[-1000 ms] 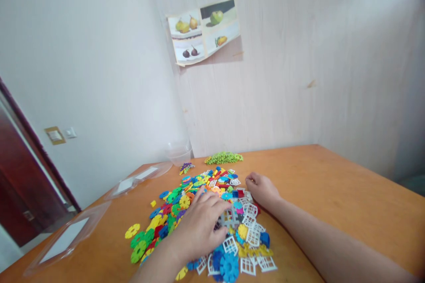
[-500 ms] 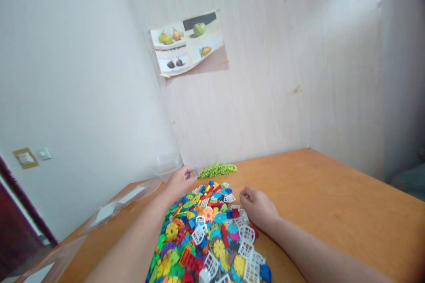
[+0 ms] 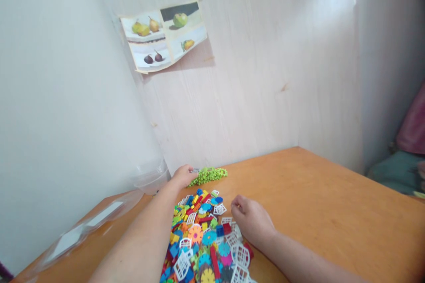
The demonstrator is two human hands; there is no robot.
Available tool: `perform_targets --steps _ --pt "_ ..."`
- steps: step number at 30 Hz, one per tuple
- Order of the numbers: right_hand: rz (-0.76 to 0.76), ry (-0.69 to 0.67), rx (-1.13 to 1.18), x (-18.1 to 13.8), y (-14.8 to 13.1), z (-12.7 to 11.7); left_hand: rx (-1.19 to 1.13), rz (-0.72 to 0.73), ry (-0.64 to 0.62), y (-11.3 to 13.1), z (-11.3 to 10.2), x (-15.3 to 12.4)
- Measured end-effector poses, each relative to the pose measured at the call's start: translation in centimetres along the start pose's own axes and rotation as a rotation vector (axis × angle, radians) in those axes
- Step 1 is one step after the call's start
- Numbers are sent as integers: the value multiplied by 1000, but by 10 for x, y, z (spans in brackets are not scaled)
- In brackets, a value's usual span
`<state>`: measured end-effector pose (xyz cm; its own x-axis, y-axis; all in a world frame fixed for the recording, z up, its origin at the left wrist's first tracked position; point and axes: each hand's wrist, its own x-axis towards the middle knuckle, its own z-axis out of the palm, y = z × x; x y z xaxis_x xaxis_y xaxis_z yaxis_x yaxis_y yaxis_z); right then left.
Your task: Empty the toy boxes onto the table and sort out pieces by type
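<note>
My left hand [image 3: 183, 177] reaches to the far side of the table, at the left end of a heap of small bright green pieces [image 3: 209, 176]. Its fingers are closed, with something small and greyish at the tips that is too blurred to name. Nearer to me, my right hand [image 3: 253, 221] rests on the table with its fingers curled in; whatever they may hold is hidden. It lies against the right edge of a large pile of colourful plastic building pieces [image 3: 202, 237]: notched discs, bricks and white lattice panels. My left forearm covers part of that pile.
Clear plastic tubs [image 3: 150, 178] stand in the far left corner. Flat transparent lids with white labels [image 3: 99, 214] lie along the left edge of the orange-brown table [image 3: 318, 203]. A fruit picture sheet [image 3: 165, 37] hangs on the wall behind.
The view has turned right, so things sit further left. My left hand has moved closer to the green heap and now overlaps its left end. My right hand stays curled beside the pile.
</note>
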<state>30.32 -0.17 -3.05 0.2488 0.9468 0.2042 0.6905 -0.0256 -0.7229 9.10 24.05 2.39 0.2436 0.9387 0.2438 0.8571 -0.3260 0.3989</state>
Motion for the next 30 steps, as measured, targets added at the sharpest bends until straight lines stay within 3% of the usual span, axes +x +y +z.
perform_targets --steps 13,19,24,30 --pt "21 -6 -31 -1 -3 -1 89 -18 43 11 15 10" --pt "15 -3 -36 -1 -2 -1 58 26 23 16 5 2" --pt "11 -22 -46 0 -2 -4 -14 52 -15 23 -20 -21" --pt "0 -31 -64 2 0 -5 -141 108 -171 33 -47 -76"
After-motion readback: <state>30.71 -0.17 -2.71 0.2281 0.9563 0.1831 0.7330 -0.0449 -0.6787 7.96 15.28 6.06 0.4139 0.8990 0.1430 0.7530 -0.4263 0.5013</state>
